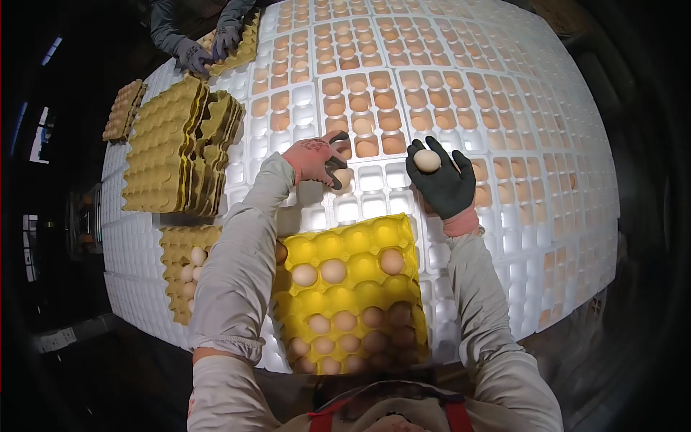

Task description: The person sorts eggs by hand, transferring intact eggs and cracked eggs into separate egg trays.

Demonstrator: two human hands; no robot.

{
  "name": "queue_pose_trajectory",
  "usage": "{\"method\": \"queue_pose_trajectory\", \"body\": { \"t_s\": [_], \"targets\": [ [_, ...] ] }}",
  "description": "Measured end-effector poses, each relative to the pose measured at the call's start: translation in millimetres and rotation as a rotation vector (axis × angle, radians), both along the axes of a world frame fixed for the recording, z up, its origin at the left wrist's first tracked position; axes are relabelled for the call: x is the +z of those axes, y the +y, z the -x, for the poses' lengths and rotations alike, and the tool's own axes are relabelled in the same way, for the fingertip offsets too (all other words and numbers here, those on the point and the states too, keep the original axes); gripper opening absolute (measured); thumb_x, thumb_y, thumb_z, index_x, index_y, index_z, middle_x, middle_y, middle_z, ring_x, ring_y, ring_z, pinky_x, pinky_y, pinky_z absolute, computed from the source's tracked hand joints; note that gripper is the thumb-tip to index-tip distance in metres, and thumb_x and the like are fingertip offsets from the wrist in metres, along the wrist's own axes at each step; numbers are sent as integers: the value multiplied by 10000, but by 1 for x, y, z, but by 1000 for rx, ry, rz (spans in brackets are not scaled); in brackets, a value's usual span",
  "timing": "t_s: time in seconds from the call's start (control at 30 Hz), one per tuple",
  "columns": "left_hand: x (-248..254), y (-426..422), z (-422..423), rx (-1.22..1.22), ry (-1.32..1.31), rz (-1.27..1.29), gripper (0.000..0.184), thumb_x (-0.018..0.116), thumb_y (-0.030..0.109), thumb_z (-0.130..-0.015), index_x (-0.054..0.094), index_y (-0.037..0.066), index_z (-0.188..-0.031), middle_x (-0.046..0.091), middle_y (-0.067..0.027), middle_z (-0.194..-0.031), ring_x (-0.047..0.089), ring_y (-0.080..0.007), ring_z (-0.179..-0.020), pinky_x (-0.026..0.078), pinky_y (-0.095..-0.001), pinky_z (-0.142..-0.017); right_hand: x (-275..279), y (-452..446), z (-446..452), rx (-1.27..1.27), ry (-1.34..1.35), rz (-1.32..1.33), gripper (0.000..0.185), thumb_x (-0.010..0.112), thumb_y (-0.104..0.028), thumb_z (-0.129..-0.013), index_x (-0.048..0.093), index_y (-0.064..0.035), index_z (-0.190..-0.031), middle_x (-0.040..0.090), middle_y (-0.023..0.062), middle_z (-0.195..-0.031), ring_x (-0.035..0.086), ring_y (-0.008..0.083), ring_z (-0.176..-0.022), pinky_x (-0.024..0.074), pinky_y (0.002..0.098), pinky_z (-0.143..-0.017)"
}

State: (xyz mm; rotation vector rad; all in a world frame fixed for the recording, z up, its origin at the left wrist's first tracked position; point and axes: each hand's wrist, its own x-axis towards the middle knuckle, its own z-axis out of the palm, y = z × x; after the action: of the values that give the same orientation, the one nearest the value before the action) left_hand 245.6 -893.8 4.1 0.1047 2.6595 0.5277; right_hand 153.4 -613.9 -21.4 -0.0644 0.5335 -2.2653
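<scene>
My left hand (317, 160), in a pink glove with dark fingertips, reaches palm down over the white foam tray (372, 178). Its thumb is beside a pale egg (345, 180) at the tray's left, and the fingers are spread apart. Whether the thumb presses on that egg is hard to see. My right hand (445, 186), in a dark glove with a pink cuff, is turned palm up with a light egg (427, 160) resting at the base of its fingers. Close to my body lies a yellow egg tray (345, 297), partly filled with brown eggs.
White foam trays (497, 81) holding many eggs cover the far and right side. Stacked cardboard egg trays (162, 151) stand at left, and another carton tray (176, 241) with eggs sits under my left forearm. A co-worker's gloved hands (209, 52) work over a tray at upper left.
</scene>
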Motion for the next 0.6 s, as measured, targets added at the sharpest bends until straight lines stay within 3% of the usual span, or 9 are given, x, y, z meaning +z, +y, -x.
{"method": "queue_pose_trajectory", "body": {
  "t_s": [0.07, 0.1, 0.17, 0.23, 0.33, 0.43, 0.5, 0.57, 0.6],
  "targets": [
    [4, 7, 5, 16, 39, 3, 512, 777, 369, -667, 677, 177, -1130, 474, -56, -1387, 548, -238, -1154, 442, -355, -972, -3, 0, -4, -83, 366, -331, 403, 485, -204, -949, 468, 8, -1292, 550, 156, -1268, 526, 234, -1188, 417, 403, -1023],
    [0, 18, 7, 169, 162, -220, 430, 742, 311, -722, 675, 154, -1116, 559, -81, -1279, 577, -255, -1096, 453, -353, -947, -2, 1, -7, -119, 613, -545, 417, 478, -190, -949, 446, 13, -1312, 545, 163, -1266, 524, 246, -1188, 433, 394, -1012],
    [-2, 59, 14, 322, 426, -657, 355, 685, 223, -782, 654, 122, -1122, 608, -99, -1152, 602, -288, -1007, 460, -346, -925, -4, 2, -11, -151, 597, -558, 436, 478, -176, -946, 424, 21, -1332, 545, 167, -1257, 529, 262, -1179, 453, 386, -999],
    [-19, 88, 23, 258, 566, -627, 344, 638, 151, -808, 626, 108, -1149, 610, -106, -1093, 596, -317, -975, 462, -352, -917, -10, 4, -11, -137, 88, -156, 445, 491, -175, -940, 422, 25, -1332, 554, 163, -1242, 543, 268, -1159, 462, 387, -994],
    [-63, 102, 23, 230, 636, -470, 465, 610, 108, -807, 538, 118, -1265, 538, -129, -1200, 532, -333, -1089, 433, -387, -940, -2, 9, -13, -147, 58, -130, 437, 501, -165, -936, 429, 25, -1323, 576, 158, -1197, 549, 271, -1151, 466, 387, -992],
    [-78, 98, 18, -19, 596, -139, 586, 615, 109, -792, 447, 157, -1352, 470, -136, -1299, 444, -326, -1215, 346, -433, -1014, 0, 3, -19, -140, 268, -270, 441, 497, -199, -948, 429, 16, -1327, 566, 168, -1205, 547, 288, -1141, 448, 404, -1001],
    [-50, 102, 15, 98, 719, -204, 553, 609, 106, -809, 466, 136, -1342, 487, -135, -1289, 455, -318, -1206, 363, -418, -1013, -4, 4, -16, -153, 834, -621, 448, 462, -276, -979, 427, -2, -1332, 570, 168, -1202, 558, 276, -1109, 472, 386, -899],
    [-4, 94, 2, 352, 675, -567, 489, 591, 123, -885, 461, 84, -1354, 462, -128, -1337, 492, -254, -1199, 403, -340, -1002, -1, 3, -12, -8, -58, -43, 454, 451, -312, -988, 434, -12, -1329, 580, 163, -1191, 569, 260, -1085, 476, 363, -841],
    [15, 84, -6, 453, 636, -760, 451, 571, 91, -907, 470, 48, -1344, 472, -91, -1339, 508, -176, -1187, 419, -271, -980, 9, 1, -16, -56, -46, -155, 457, 452, -317, -988, 434, -22, -1336, 581, 161, -1199, 563, 238, -1099, 468, 322, -801]
  ]
}}
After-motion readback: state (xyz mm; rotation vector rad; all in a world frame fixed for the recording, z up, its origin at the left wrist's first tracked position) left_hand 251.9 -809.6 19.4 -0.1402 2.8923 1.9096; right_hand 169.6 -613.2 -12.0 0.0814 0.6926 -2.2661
